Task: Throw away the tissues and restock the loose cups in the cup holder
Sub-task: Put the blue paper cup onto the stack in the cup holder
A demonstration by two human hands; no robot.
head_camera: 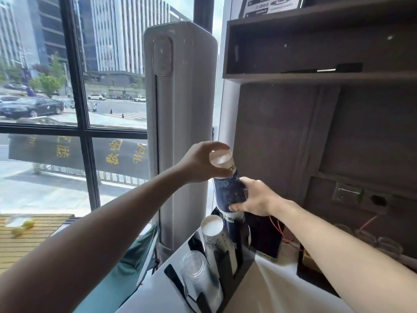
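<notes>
the left hand [198, 164] is pinching the top cup [222, 160] on the blue stack [230, 193]. the right hand [255, 197] is gripping that stack, which is standing in the black holder [234, 274].

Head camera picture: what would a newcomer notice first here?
First, the two hands in the middle: the left hand grips a white cup on top of a tall dark cup stack, which the right hand holds lower down. The stack stands in a black cup holder at the bottom. Behind stands a tall grey air conditioner by the window.
</notes>
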